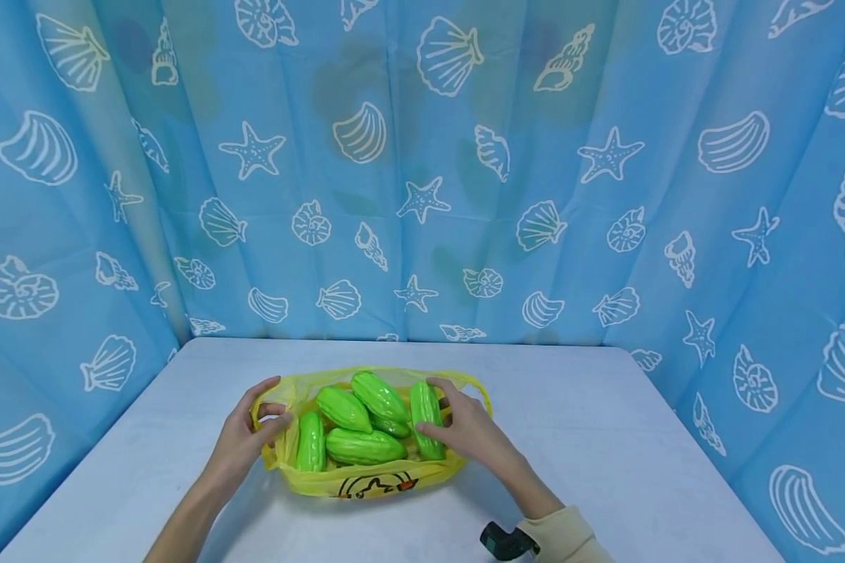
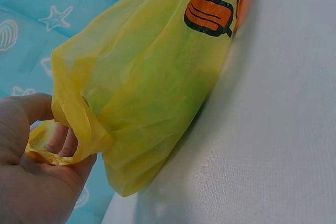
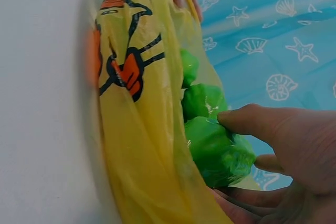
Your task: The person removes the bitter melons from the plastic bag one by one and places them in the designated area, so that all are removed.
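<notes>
A yellow plastic bag [image 1: 310, 482] lies with its mouth wide on the table, a black and orange cartoon print on its near side. Several glossy green, ridged bitter melons [image 1: 366, 446] rest inside. At the bag's left end my left hand [image 1: 242, 434] holds the handle; the left wrist view shows fingers passing through the handle loop [image 2: 79, 124]. My right hand [image 1: 468, 422] grips the rightmost bitter melon [image 1: 426, 410], thumb on its left side and fingers on its right. In the right wrist view, that bitter melon [image 3: 218, 150] sits at the bag's mouth between thumb and fingers.
Under the bag is a white-covered table [image 1: 591, 446]. A blue curtain [image 1: 465, 195] with white shell and starfish drawings hangs behind it and along both sides. A black strapped device [image 1: 505, 541] is at the right wrist, beside a beige sleeve [image 1: 566, 536].
</notes>
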`<state>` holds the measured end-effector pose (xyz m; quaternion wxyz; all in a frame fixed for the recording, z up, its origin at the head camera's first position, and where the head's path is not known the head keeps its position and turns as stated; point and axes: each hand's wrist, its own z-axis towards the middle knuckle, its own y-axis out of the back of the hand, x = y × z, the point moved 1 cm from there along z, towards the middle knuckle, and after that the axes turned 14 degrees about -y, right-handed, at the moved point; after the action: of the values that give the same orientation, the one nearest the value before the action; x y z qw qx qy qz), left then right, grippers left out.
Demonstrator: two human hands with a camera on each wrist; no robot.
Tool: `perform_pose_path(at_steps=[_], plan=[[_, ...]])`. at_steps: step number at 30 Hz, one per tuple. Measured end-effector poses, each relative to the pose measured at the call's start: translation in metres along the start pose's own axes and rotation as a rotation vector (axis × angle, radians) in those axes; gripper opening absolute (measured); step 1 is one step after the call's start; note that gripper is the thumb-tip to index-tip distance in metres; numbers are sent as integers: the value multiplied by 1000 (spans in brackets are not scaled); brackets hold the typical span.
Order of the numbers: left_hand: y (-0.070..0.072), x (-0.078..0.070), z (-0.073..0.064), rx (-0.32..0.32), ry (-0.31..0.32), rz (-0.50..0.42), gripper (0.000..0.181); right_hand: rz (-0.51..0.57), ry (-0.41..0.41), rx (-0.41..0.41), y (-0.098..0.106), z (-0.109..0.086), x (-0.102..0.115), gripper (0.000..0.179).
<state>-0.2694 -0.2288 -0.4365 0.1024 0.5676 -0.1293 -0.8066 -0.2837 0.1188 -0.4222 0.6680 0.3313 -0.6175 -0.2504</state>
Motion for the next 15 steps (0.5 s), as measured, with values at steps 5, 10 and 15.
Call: perform_pose_path(at_steps=[5, 10, 15], plan=[[1, 0, -1, 5, -13, -12, 69, 37, -8, 13, 8, -1, 3, 75], [0, -1, -1, 2, -1, -5, 68, 79, -11, 13, 16, -4, 6, 74], [0, -1, -2, -2, -13, 11, 67, 95, -18, 7, 25, -8, 9, 73]])
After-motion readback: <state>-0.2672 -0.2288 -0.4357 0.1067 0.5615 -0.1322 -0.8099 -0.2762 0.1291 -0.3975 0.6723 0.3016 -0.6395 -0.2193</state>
